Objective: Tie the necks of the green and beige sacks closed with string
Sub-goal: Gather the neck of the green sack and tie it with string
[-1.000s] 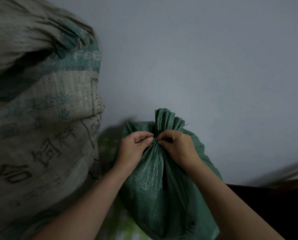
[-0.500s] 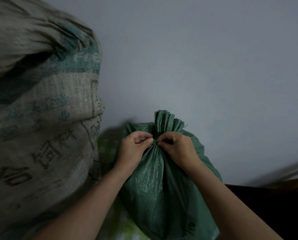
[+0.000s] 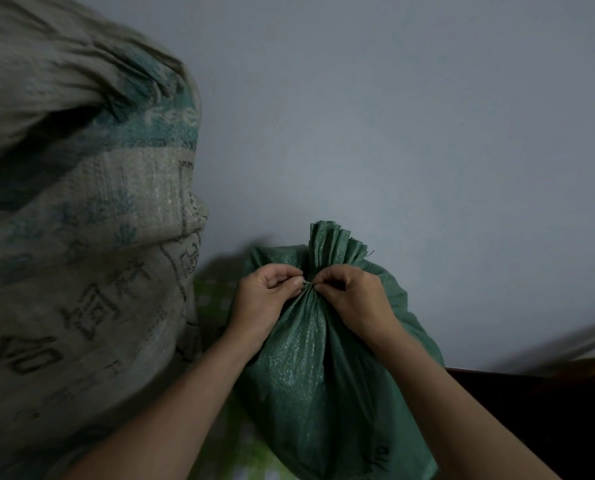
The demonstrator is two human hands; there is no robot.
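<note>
A green woven sack (image 3: 310, 375) stands in front of me against the wall, its neck gathered into pleats that fan out above my hands. A thin pale string (image 3: 308, 282) crosses the neck; only a short piece shows between my fingertips. My left hand (image 3: 265, 299) pinches the string on the left of the neck, and my right hand (image 3: 355, 299) pinches it on the right. A big beige sack (image 3: 81, 237) with teal bands and dark printed characters fills the left side; its neck is out of view.
A plain pale wall (image 3: 427, 133) rises behind both sacks. A green-and-white checked cloth (image 3: 213, 292) lies under them. At the lower right sits a dark surface (image 3: 548, 427) with a brownish edge.
My hands have drawn very slightly apart at the neck, so a short piece of string shows between them. The sacks have not moved.
</note>
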